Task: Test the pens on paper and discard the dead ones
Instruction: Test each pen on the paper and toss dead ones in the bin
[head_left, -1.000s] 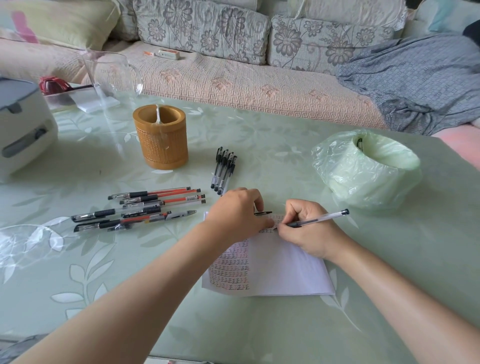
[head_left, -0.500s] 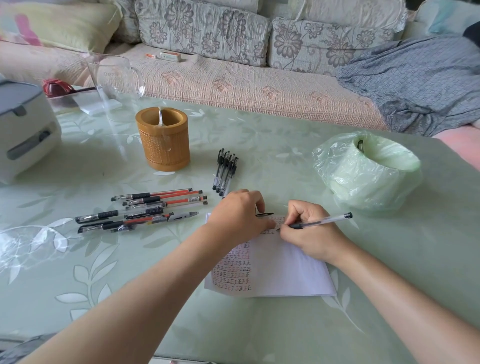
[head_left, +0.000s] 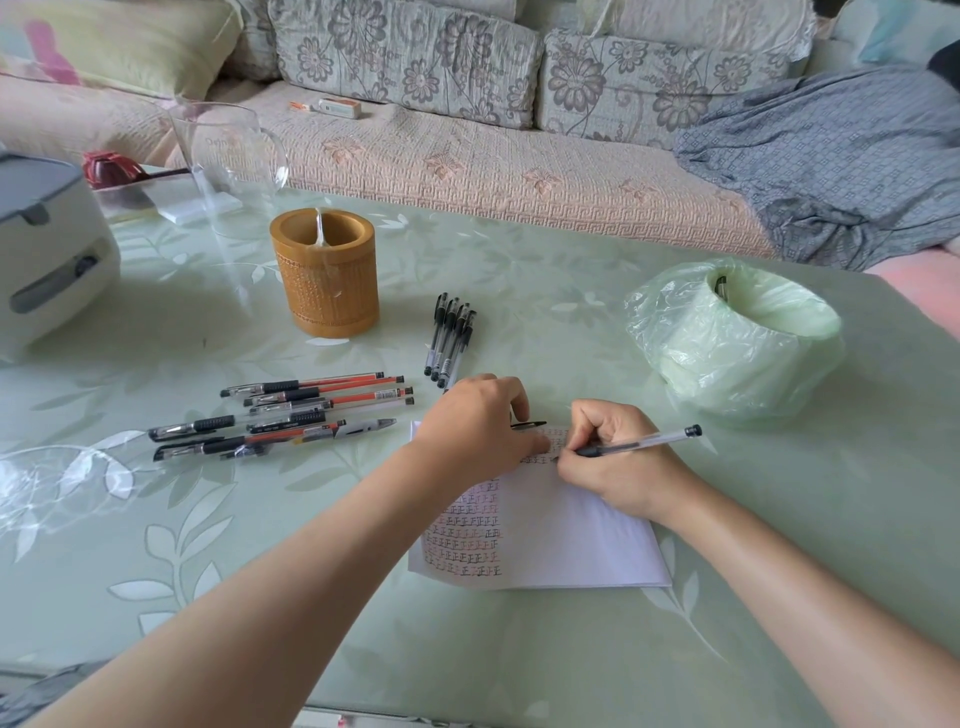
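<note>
I see a pale green, leaf-patterned table (head_left: 519, 649). A sheet of paper (head_left: 571, 545) lies under both hands. Left of the left hand (head_left: 478, 426) lie loose red and black pens (head_left: 291, 410). Just beyond it are bundled black pens (head_left: 451, 338), then a bamboo pen holder (head_left: 324, 280). Beyond the right hand (head_left: 618, 467) sits a green bag-lined bin (head_left: 737, 343).

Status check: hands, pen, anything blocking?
Right hand grips pen, tip on paper. Left hand rests on paper, holding black cap. Lined bin right of paper, nothing between.
</note>
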